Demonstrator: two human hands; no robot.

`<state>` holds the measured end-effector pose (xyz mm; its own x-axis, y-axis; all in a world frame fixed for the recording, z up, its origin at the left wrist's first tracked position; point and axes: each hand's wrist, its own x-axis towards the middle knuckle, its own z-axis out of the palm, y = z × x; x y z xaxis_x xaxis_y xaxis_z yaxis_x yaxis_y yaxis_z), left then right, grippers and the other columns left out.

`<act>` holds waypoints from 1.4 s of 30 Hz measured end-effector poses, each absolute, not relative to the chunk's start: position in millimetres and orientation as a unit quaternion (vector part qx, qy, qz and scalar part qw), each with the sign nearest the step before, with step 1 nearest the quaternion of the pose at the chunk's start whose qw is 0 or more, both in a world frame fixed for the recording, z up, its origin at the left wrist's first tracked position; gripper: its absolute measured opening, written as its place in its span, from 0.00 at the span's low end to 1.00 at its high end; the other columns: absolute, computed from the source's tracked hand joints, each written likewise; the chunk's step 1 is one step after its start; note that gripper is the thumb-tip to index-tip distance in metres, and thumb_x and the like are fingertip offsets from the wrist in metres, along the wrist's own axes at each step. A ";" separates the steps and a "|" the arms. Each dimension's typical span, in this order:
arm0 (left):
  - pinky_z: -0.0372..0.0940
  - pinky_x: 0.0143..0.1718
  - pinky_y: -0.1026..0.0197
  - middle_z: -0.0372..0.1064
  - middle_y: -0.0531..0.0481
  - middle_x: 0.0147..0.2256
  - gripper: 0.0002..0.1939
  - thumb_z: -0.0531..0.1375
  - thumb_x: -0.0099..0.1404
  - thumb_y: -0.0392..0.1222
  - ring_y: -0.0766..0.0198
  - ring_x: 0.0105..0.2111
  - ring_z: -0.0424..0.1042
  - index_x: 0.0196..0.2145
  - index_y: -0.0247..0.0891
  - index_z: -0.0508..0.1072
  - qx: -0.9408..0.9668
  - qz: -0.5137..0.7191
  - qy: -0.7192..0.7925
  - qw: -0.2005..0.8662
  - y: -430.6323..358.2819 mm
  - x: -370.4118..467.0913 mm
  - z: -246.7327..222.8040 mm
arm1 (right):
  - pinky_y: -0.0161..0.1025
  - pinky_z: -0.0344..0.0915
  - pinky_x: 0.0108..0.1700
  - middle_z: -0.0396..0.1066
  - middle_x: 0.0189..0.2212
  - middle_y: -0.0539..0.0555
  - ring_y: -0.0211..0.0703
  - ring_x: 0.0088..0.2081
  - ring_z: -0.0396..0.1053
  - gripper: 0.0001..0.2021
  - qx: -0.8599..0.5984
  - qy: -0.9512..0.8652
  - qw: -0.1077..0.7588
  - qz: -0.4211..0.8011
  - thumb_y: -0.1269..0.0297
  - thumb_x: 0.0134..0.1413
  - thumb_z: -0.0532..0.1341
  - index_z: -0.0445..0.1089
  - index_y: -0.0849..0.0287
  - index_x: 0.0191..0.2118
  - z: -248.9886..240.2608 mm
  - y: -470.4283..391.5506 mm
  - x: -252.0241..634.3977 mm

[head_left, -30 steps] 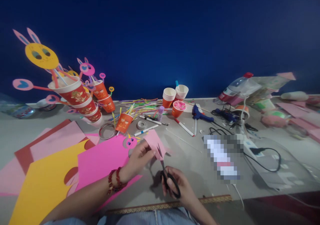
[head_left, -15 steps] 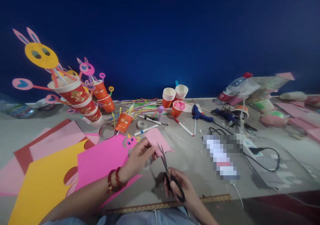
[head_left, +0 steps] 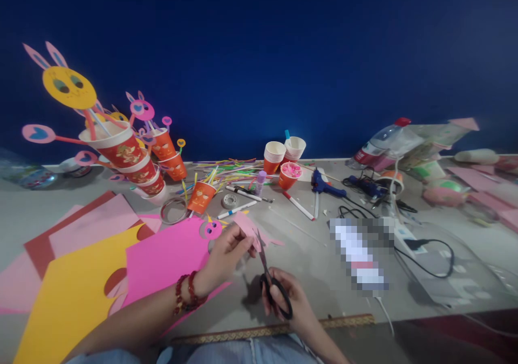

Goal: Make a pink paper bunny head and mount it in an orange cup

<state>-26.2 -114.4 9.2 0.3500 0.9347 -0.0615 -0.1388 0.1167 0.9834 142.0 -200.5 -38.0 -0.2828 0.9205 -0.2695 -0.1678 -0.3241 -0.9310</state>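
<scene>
Right hand (head_left: 285, 296) clamps round one pair of scissors (head_left: 263, 259), near centre | left hand (head_left: 226, 252) pinches one pink paper piece (head_left: 246, 224) at the blades | beyond: one tape roll (head_left: 234, 201) | far right: one bottle (head_left: 378, 144) (label writing unreadable)

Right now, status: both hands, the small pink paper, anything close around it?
Left hand pinching small pink paper. Right hand on black-handled scissors, blades at the paper. Bright pink sheet beside left hand; white marker just beyond the paper.
</scene>
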 end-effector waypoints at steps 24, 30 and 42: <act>0.68 0.37 0.59 0.74 0.48 0.30 0.16 0.61 0.65 0.53 0.61 0.32 0.72 0.31 0.36 0.74 0.522 0.440 0.380 0.624 -111.6 -38.3 20.2 | 0.30 0.45 0.16 0.64 0.15 0.46 0.29 0.13 0.50 0.29 -0.430 -0.443 0.397 0.679 0.32 0.45 0.63 0.60 0.57 0.26 -29.6 -186.5 133.3; 0.66 0.37 0.61 0.72 0.50 0.28 0.14 0.61 0.66 0.51 0.63 0.30 0.71 0.30 0.36 0.73 0.519 0.456 0.401 0.602 -112.4 -51.7 22.4 | 0.30 0.46 0.16 0.64 0.15 0.46 0.30 0.13 0.52 0.29 -0.416 -0.450 0.391 0.686 0.32 0.45 0.63 0.59 0.56 0.26 -26.6 -178.2 121.1; 0.65 0.37 0.62 0.72 0.51 0.29 0.11 0.60 0.67 0.47 0.64 0.31 0.71 0.32 0.37 0.72 0.506 0.471 0.405 0.599 -108.7 -62.5 7.8 | 0.30 0.45 0.15 0.64 0.14 0.45 0.28 0.12 0.50 0.29 -0.407 -0.458 0.378 0.694 0.32 0.46 0.63 0.59 0.56 0.27 -31.9 -169.7 112.8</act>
<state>-62.5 -108.7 7.8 0.2285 0.9735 -0.0097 -0.1536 0.0459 0.9871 112.8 -169.7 -31.9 -0.3826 0.8979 -0.2177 -0.1523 -0.2936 -0.9437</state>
